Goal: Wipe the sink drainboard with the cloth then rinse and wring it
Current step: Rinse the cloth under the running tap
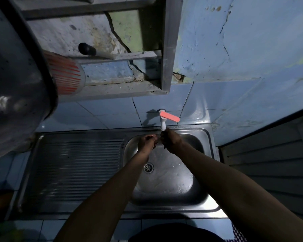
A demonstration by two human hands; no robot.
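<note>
Both forearms reach forward over the steel sink basin [173,173], and the two hands meet directly beneath the white tap [163,125], whose orange lever [170,115] points out to the right. The right hand [171,141] is closed around a dark, wet mass that appears to be the cloth [164,138]; its fingers are curled tight on it, close under the spout. The left hand [146,142] sits just beside it, fingers bent inward and touching or nearly touching the same bundle, though the dim light makes it impossible to tell whether this hand grips the cloth. The cloth is held above the basin, clear of the drain [148,168] below. The basin floor shines wet. To the left, the ribbed drainboard [73,170] lies bare, with faint wet glints on its ridges. The tiled counter [30,227] edges the sink at the front. Above, a large metal pot [16,75] hangs at the upper left, next to a red-striped container [66,75] on a metal rack [112,88].
</note>
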